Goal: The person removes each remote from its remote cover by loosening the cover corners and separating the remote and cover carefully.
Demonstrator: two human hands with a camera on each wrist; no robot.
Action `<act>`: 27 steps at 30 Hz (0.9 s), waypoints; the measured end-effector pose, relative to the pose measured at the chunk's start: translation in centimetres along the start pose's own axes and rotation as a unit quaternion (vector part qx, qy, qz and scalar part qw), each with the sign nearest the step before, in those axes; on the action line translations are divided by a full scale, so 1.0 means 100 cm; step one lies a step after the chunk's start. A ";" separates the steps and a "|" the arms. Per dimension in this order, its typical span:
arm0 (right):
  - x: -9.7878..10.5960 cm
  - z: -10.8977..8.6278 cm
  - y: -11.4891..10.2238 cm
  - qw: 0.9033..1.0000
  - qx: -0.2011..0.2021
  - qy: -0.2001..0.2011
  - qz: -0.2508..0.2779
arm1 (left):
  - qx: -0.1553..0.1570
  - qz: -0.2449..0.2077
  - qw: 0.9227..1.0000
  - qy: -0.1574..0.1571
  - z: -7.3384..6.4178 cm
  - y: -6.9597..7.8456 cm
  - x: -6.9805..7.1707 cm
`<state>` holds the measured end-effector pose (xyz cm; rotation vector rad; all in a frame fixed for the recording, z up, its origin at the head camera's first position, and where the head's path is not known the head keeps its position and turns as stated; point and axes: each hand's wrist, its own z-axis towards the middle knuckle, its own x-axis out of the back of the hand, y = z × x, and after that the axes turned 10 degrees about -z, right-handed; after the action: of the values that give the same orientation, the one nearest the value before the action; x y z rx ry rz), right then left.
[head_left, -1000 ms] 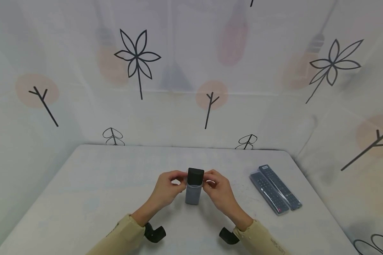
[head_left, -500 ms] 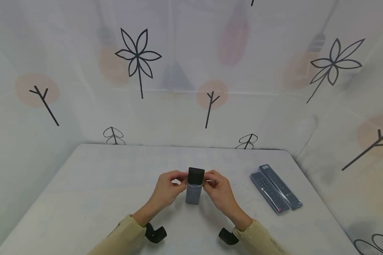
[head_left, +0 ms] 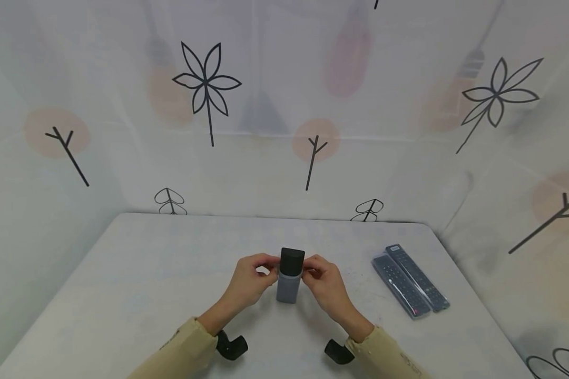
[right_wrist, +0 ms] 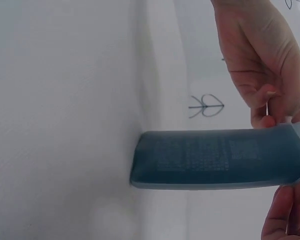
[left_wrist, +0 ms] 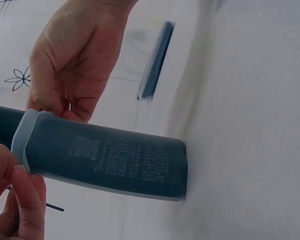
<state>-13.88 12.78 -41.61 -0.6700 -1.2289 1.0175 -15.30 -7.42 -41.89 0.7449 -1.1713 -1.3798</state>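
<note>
A dark remote control point(head_left: 292, 261) stands upright over the table, its lower part inside a translucent sleeve point(head_left: 288, 289). Its upper end sticks out bare above the sleeve's rim. My left hand point(head_left: 250, 279) pinches the sleeve's rim from the left, thumb and fingertips together. On the opposite side my right hand point(head_left: 325, 280) pinches the same rim. Fine print and a square code show through the sleeve point(left_wrist: 110, 155) in the left wrist view. Seen from the right wrist, the sleeve's closed lower end point(right_wrist: 140, 160) is close over the table.
Two more remote controls, a wrapped one point(head_left: 400, 286) and a slimmer one point(head_left: 417, 278), lie side by side at the table's right. Black wrist mounts point(head_left: 232, 348) show below both forearms. Patterned cloth point(head_left: 265, 173) hangs behind the white table point(head_left: 170, 263).
</note>
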 end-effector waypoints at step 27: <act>-0.005 0.001 0.013 0.998 -0.002 -0.017 -0.064 | 0.017 0.054 0.997 -0.047 0.001 -0.011 0.004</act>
<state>-14.36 12.84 -42.96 -0.5724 -1.2870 0.9230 -15.85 -7.87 -42.82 0.6374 -1.2930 -1.3198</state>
